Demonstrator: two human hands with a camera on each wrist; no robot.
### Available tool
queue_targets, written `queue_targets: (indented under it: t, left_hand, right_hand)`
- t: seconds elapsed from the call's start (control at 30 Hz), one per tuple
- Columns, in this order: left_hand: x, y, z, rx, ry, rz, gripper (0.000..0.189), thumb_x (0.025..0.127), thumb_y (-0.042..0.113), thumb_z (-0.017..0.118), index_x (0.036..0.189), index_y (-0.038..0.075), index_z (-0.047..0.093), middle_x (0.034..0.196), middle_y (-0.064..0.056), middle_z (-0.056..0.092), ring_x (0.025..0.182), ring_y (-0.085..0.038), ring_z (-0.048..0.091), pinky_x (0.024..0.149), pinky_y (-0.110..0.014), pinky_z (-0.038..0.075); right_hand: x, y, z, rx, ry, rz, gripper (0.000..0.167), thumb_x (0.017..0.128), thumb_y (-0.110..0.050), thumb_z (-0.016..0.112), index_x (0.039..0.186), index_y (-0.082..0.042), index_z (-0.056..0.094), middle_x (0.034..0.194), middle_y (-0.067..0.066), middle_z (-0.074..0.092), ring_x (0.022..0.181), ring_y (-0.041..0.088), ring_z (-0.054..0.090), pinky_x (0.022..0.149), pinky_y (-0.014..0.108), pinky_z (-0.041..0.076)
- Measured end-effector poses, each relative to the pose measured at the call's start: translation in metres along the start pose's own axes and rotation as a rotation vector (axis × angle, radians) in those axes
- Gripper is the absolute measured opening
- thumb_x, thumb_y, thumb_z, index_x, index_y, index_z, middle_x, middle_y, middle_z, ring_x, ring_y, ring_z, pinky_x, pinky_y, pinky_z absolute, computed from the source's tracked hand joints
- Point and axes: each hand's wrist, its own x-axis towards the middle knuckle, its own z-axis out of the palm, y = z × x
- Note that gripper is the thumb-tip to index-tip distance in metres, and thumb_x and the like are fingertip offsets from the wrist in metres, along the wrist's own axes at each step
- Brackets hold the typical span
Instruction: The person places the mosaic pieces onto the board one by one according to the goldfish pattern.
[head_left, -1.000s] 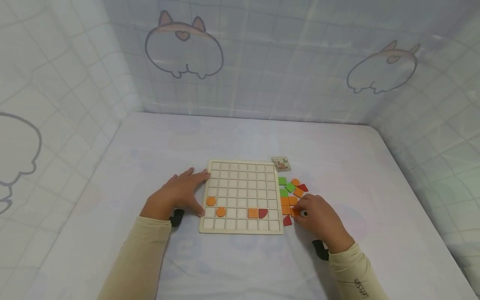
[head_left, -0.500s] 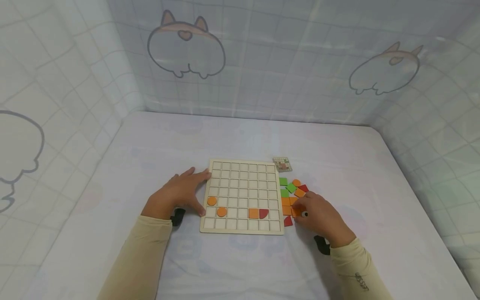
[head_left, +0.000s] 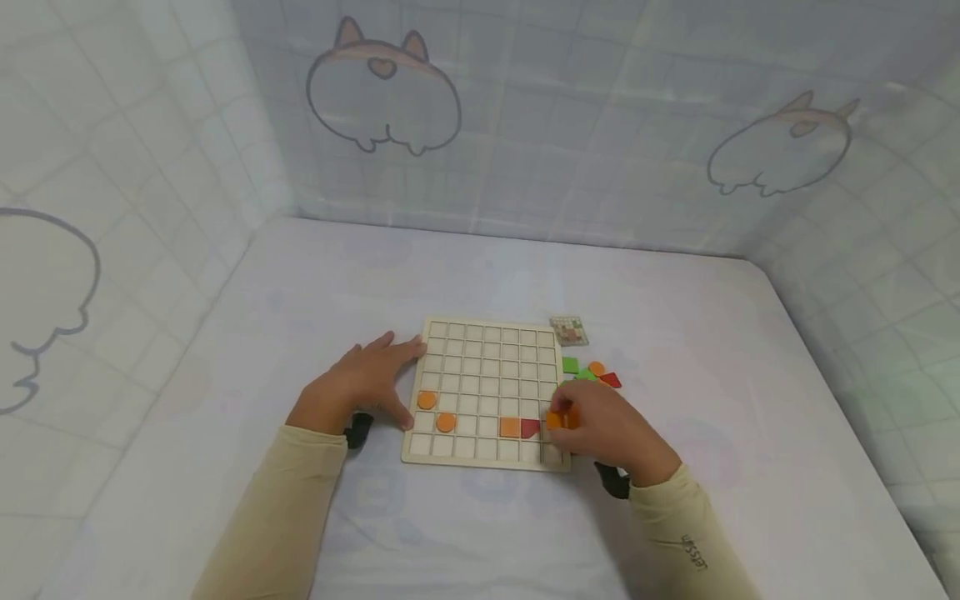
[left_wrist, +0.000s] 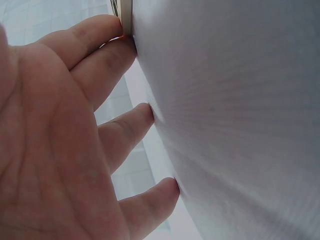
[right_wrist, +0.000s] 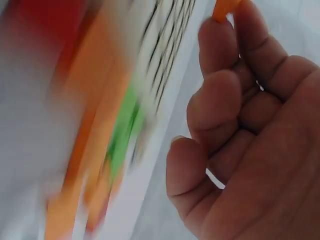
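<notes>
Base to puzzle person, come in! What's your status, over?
Left hand spread against left edge of the board. Right hand pinching orange tile at board's right side. In the way: right hand partly covers loose tiles.

Soft, greyish light; heavy blur across tiles point(right_wrist: 100, 60) in the right-wrist view.

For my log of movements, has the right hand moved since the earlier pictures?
Yes: in the head view, the right hand has moved to the left, from beside the board to its right edge.
</notes>
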Motion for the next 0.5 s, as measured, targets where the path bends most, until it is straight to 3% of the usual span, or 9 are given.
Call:
queue_targets:
  t: [0.2,0.33,0.5]
  left_hand:
    - [-0.002,-0.002,0.000,-0.008,-0.011,0.003,0.123,0.058,0.041,0.098,0.161,0.028,0.032,0.170,-0.006,0.022,0.158,-0.039,0.009,0.124,-0.068,0.009]
    - [-0.003,-0.001,-0.002,-0.004,-0.009,-0.010,0.123,0.058,0.043,0.098,0.161,0.030,0.031,0.171,-0.005,0.020,0.158,-0.039,0.008,0.124,-0.067,0.008]
    - [-0.002,0.000,-0.002,-0.001,-0.013,-0.022,0.123,0.058,0.042,0.098,0.161,0.031,0.031,0.171,-0.002,0.021,0.159,-0.036,0.008,0.125,-0.067,0.007]
  right_hand:
    - [0.025,-0.043,0.028,-0.084,-0.011,-0.193,0.018,0.080,-0.024,0.076,0.096,-0.019,0.072,0.078,-0.011,0.059,0.071,0.008,0.052,0.064,0.023,0.046]
    - [0.034,-0.057,0.037,-0.136,0.000,-0.233,0.020,0.082,-0.027,0.078,0.101,-0.019,0.075,0.081,-0.012,0.060,0.073,0.009,0.051,0.068,0.024,0.045]
    - [0.036,-0.062,0.037,-0.204,-0.028,-0.241,0.013,0.083,-0.023,0.078,0.096,-0.022,0.078,0.080,-0.013,0.059,0.073,0.008,0.050,0.067,0.024,0.044]
